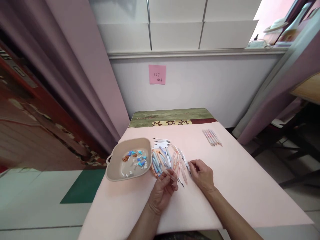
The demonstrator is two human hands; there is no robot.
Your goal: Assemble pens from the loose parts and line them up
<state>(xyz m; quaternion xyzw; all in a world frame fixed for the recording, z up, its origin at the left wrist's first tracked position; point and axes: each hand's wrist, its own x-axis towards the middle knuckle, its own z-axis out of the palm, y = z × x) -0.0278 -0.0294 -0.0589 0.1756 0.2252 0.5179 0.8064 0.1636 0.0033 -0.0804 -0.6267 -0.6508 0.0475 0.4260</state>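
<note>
While pinching what looked like a slim pale piece [171, 172], largely obscured by the fingers, held left grip [162, 191] closed at the near edge of a loose heap of pastel pen barrels [157, 160]. Rested right grip [202, 174] on the pink-covered desk [240, 186], fingertips at the near end of a slim white pen [185, 160]; could not tell pinching from mere touching. Showed, beyond left grip and past the heap, thin white refills [161, 142]; left of it, a beige basin [112, 174] of small blue and brown pieces [142, 163]; beyond right grip, a neat row of pens [212, 137]. Risked, by judgement, losing the pale piece into the heap below left grip through too light a pinch on a narrow, smooth surface. Risked equally dragging the dark-tipped rod [182, 184], just right of left grip, or rolling barrels toward right grip, given such crowding between both hands. Might have nudged the basin, near the desk's left edge, through a wide leftward swing of left grip.
</note>
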